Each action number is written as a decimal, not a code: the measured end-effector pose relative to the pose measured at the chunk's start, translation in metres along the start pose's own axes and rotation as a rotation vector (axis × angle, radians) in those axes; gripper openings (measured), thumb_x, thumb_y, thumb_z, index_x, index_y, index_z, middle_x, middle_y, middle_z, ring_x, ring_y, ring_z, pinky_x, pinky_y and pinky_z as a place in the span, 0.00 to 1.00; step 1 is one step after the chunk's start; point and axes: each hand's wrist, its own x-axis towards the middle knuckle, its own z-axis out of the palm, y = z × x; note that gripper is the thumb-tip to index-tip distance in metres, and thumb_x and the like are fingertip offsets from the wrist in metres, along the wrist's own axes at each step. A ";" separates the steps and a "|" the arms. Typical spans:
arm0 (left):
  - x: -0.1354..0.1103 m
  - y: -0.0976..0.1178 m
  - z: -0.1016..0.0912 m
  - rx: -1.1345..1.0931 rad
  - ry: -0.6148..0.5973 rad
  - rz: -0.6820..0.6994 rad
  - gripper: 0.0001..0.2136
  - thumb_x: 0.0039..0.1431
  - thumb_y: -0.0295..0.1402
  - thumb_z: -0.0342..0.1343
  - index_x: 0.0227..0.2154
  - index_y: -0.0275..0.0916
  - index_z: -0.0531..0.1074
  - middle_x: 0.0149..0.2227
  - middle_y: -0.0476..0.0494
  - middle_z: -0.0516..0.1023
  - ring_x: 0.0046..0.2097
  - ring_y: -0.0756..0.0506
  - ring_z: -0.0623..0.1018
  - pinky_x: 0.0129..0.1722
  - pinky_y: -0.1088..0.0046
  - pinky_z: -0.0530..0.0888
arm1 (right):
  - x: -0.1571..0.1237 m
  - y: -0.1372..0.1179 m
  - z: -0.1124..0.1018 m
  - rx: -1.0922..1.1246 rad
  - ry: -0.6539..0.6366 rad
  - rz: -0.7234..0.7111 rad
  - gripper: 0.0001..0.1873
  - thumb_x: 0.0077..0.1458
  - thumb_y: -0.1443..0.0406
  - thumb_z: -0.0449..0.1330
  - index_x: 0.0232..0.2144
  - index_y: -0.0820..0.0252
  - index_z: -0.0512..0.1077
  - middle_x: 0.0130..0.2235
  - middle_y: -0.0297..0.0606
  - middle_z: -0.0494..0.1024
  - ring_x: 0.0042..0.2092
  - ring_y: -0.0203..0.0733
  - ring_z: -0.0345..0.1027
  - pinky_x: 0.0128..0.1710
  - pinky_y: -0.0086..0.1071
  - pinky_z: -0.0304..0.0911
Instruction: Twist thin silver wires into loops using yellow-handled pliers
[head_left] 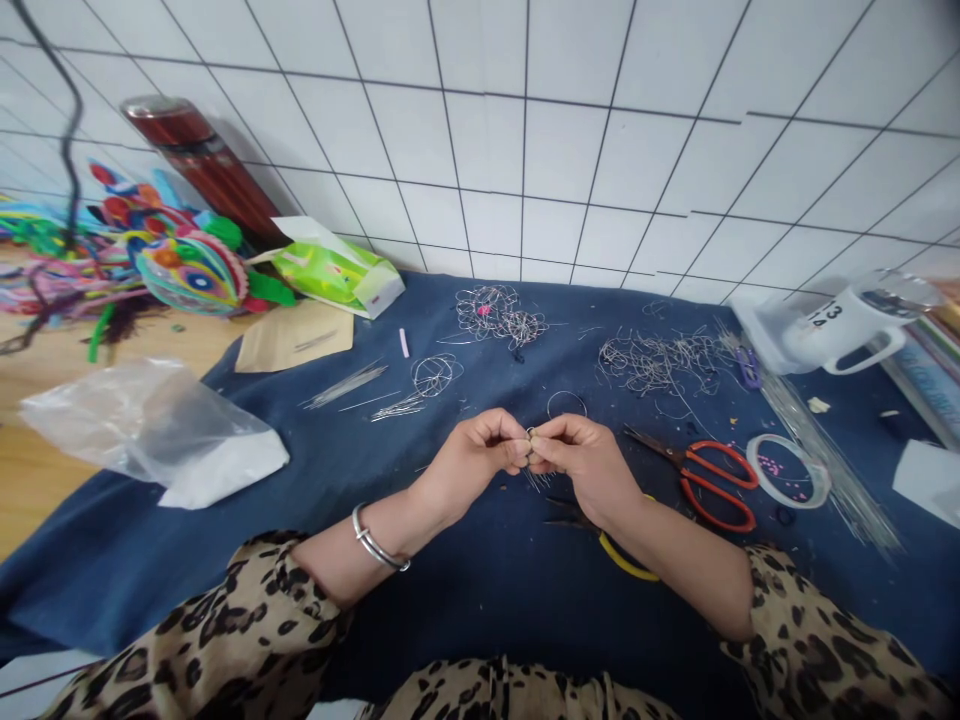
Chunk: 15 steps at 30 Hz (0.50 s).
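We see both hands meet at the centre of the frame, left hand (480, 452) and right hand (583, 465) each pinched tight on a tiny wire piece (529, 446) held between their fingertips. Just right of them lie the red-handled scissors (712, 480), and a loose wire ring (566, 403) sits just above on the blue cloth (465, 590) over the worktop.

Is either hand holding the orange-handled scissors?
No, the scissors lie on the blue cloth; left hand and right hand pinch a wire piece.
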 end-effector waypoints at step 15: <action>0.001 0.043 -0.039 0.800 -0.240 0.136 0.06 0.56 0.30 0.50 0.31 0.38 0.71 0.31 0.49 0.73 0.33 0.50 0.72 0.34 0.75 0.67 | -0.001 -0.020 -0.007 -0.627 -0.107 -0.117 0.03 0.48 0.67 0.57 0.27 0.59 0.71 0.25 0.30 0.72 0.28 0.32 0.65 0.30 0.28 0.61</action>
